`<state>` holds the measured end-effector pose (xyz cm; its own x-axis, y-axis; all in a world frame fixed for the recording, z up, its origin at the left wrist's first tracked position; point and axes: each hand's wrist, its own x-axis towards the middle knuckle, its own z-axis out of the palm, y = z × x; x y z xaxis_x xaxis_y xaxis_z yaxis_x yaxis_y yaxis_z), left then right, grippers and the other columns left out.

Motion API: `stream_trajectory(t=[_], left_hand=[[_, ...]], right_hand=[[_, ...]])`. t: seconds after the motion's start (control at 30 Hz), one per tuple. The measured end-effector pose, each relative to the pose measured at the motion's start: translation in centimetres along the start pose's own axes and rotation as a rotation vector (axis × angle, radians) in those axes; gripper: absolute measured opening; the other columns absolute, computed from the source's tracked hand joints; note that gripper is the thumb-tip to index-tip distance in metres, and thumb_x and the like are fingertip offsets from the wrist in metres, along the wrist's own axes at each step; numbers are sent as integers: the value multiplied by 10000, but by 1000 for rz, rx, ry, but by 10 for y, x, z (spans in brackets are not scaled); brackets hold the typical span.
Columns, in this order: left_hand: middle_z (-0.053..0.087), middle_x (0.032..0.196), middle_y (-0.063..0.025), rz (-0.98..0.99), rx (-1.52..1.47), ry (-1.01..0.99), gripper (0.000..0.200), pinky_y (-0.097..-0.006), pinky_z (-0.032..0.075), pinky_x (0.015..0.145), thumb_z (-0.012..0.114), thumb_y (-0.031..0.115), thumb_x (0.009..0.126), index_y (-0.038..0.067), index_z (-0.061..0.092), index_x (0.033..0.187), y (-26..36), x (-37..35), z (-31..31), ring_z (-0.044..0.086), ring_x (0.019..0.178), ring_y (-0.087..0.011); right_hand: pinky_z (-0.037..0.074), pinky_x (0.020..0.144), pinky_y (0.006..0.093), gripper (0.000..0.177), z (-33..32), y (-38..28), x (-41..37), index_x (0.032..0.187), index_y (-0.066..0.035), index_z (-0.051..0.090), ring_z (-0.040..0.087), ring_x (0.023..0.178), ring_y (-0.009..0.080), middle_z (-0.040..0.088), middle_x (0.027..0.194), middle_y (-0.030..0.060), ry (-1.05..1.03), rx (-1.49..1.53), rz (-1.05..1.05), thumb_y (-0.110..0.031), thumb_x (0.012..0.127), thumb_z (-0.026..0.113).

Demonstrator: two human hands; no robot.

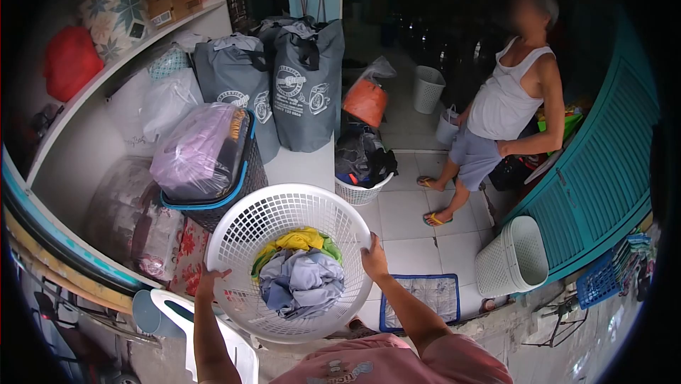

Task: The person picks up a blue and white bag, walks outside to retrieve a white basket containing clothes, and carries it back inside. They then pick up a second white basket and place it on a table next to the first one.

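Note:
Between my two hands is a large round white plastic laundry basket (234, 242), tilted so that its inside faces me. Crumpled light blue-grey clothes (301, 281) lie in the bottom, with a yellow and green cloth (301, 238) behind them. My left hand (208, 282) grips the basket's left rim, its thumb over the inner side and its other fingers hidden behind the wall. On the opposite side, my right hand (374, 258) is closed round the right rim.
A white plastic chair (245, 359) stands by my left arm. Behind the basket are a dark bin with a blue rim (234, 203) and grey laundry bags (306, 93). Another person (507, 100) stands at the right, holding a small pail (447, 127). White bins (514, 256) and a floor mat (420, 302) lie nearer.

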<state>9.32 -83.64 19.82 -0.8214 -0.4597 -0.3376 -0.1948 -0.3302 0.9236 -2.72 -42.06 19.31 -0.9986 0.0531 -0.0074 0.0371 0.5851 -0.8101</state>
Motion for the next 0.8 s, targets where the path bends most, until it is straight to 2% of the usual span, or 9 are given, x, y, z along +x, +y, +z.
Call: stream_trajectory(t=[0.07, 0.1, 0.17, 0.3, 0.4, 0.47, 0.6, 0.67, 0.8], left_hand=[[392, 1129, -183, -129, -176, -262, 766, -473, 425, 771, 447, 3, 532, 71, 210, 1257, -4, 10, -13, 456, 1006, -350], [392, 1129, -183, -133, -176, -255, 766, -473, 425, 771, 447, 3, 532, 71, 210, 1257, -13, 15, -22, 456, 1006, -350], [415, 1155, -172, -232, -371, -411, 687, -388, 423, 804, 489, 127, 542, 30, 321, 1201, -3, 6, -8, 458, 988, -301], [390, 1179, -157, -150, -389, -443, 673, -475, 373, 834, 479, 118, 545, 19, 329, 1193, -12, 14, -17, 384, 1106, -303], [406, 1164, -162, -250, -332, -441, 647, -491, 370, 831, 488, 127, 583, -4, 311, 1192, -9, 16, -19, 364, 1130, -301], [422, 1122, -187, -335, -313, -371, 680, -478, 391, 820, 494, 84, 645, -16, 180, 1240, -4, 14, -17, 428, 1067, -317], [471, 1012, -247, 57, -83, -122, 881, -365, 495, 658, 491, -40, 682, 19, -188, 1241, -7, 15, -8, 578, 806, -286], [494, 971, -234, -6, 105, 57, 930, -317, 504, 577, 493, -39, 677, 25, -266, 1210, 6, 3, 6, 595, 722, -262], [496, 970, -232, 25, 133, 58, 955, -329, 496, 612, 474, -53, 656, 49, -311, 1191, 0, 10, 2, 593, 730, -261]], right_hand=[[384, 770, 454, 481, -1, -1, 0, 1180, -91, 267, 494, 895, 395, 501, 1005, 231, -9, 11, 13, -93, 732, 441], [384, 770, 454, 481, 0, -1, 0, 1180, -91, 267, 494, 895, 395, 501, 1005, 231, -16, 11, 15, -93, 732, 441], [385, 761, 450, 452, 0, -1, -1, 1156, -64, 287, 483, 878, 422, 513, 957, 254, 12, 32, 19, -84, 738, 457], [428, 681, 423, 453, 7, 12, 3, 1160, -67, 288, 543, 769, 378, 544, 876, 232, 57, -27, -108, -79, 740, 455], [396, 760, 437, 457, 7, 14, 6, 1164, -49, 287, 499, 883, 400, 511, 960, 251, -43, 106, 46, -72, 740, 457], [407, 740, 425, 454, 9, 19, 7, 1162, -46, 295, 517, 845, 393, 524, 931, 243, -21, 87, 22, -62, 738, 457], [443, 651, 369, 486, 5, 10, 5, 1186, -37, 287, 575, 688, 294, 546, 866, 204, -29, 118, 67, -62, 733, 464], [445, 615, 349, 478, 4, 9, 4, 1182, -34, 289, 572, 637, 260, 552, 827, 185, -38, 106, 37, -65, 739, 463], [442, 611, 342, 473, 0, -2, 1, 1182, -33, 287, 566, 626, 247, 551, 822, 177, -25, 119, 21, -56, 741, 458]])
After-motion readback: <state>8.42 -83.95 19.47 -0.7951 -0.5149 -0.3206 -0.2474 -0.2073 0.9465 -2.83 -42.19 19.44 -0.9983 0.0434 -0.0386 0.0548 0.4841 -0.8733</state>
